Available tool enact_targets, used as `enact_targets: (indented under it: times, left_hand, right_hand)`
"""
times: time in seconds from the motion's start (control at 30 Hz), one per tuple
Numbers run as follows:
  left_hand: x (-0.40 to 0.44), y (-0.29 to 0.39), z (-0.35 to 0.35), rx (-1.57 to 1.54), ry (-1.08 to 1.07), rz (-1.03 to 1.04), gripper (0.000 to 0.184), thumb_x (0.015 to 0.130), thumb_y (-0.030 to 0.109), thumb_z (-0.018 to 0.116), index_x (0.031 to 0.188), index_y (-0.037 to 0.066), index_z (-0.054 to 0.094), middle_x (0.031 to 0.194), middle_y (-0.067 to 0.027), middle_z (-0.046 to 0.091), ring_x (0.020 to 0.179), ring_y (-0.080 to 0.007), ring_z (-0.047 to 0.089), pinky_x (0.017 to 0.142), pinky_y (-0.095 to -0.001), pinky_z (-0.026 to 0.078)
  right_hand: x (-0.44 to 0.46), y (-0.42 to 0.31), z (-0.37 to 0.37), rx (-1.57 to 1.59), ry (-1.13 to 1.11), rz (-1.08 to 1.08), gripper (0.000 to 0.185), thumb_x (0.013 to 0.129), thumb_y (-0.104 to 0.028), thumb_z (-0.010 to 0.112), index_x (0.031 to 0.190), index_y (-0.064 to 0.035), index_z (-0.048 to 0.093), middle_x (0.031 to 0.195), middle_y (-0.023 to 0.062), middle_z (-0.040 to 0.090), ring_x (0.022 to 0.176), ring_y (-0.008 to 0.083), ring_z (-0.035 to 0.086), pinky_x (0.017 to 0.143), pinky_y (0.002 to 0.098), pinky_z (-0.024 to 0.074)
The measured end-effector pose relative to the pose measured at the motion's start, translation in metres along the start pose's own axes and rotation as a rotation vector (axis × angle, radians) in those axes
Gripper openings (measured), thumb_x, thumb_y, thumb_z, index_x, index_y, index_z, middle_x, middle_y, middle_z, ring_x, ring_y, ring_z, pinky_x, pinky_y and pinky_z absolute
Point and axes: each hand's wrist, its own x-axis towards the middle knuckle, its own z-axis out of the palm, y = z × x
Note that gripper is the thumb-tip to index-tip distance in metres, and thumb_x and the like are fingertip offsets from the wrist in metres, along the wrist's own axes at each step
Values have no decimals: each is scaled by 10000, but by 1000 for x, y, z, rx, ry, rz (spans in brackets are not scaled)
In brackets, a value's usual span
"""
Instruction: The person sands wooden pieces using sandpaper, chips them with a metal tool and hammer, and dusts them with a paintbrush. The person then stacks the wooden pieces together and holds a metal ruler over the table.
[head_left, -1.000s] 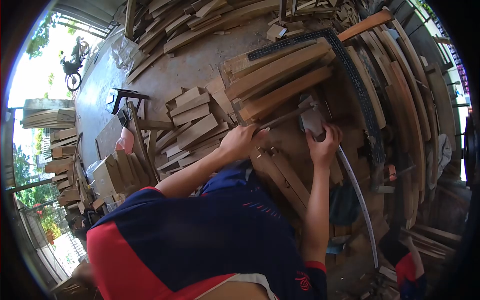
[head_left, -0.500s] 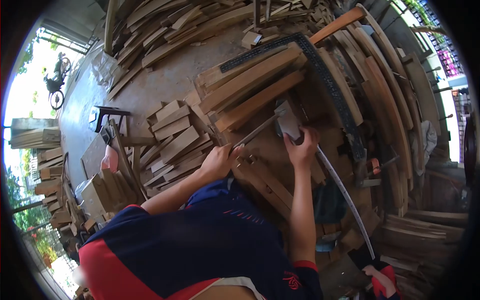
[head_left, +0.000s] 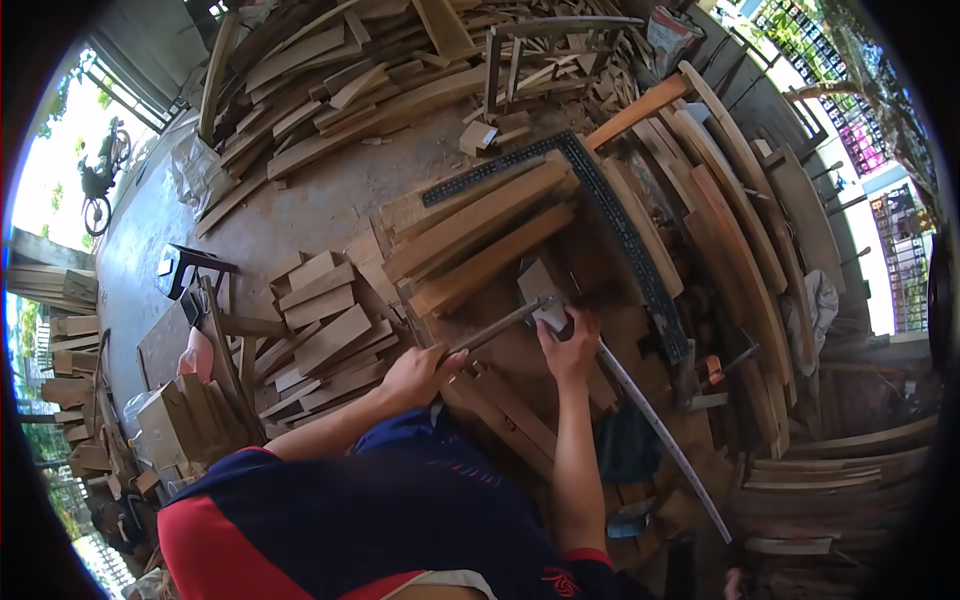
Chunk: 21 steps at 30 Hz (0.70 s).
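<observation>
Head view: left hand (head_left: 415, 376) grips rod (head_left: 500, 326), right hand (head_left: 571, 346) holds pale block (head_left: 537, 281), which a loose hold could drop.

Grey floor (head_left: 315, 215) beneath 1 dark stool (head_left: 180, 268), long planks (head_left: 376, 122) and stacked wood pieces (head_left: 335, 335).

No text or number is legible; the red emblem (head_left: 558, 581) on the sleeve (head_left: 600, 578), the white label (head_left: 489, 136), and the pale strip's (head_left: 662, 434) fine marks are too small.
</observation>
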Motion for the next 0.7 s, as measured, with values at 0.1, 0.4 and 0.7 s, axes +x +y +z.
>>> enact_targets:
  times: [0.1, 0.4, 0.7]
  left_hand:
    - [6, -7, 4, -45, 12, 12, 587, 1091, 553, 493, 938, 12, 662, 877, -300, 701, 910, -516, 679, 801, -584, 518]
    - [14, -10, 15, -11, -29, 69, 549, 1109, 485, 501, 969, -17, 678, 813, -241, 712, 825, -460, 703, 755, -524, 527]
    - [18, -14, 22, -39, -30, 46, 573, 1104, 492, 507, 943, -22, 704, 813, -241, 711, 850, -456, 703, 780, -518, 534]
  right_hand:
    - [0, -2, 0, 7, 12, -13, 475, 724, -219, 915, 1070, -25, 654, 1040, 201, 674, 1023, 443, 618, 932, 558, 510]
    - [2, -6, -4, -6, 2, 5, 458, 726, -199, 910, 1058, -22, 649, 1034, 196, 676, 1011, 441, 618, 893, 547, 518]
    - [3, -9, -7, 8, -10, 21, 452, 730, -185, 913, 1055, -16, 649, 1048, 194, 675, 1034, 438, 614, 910, 541, 522]
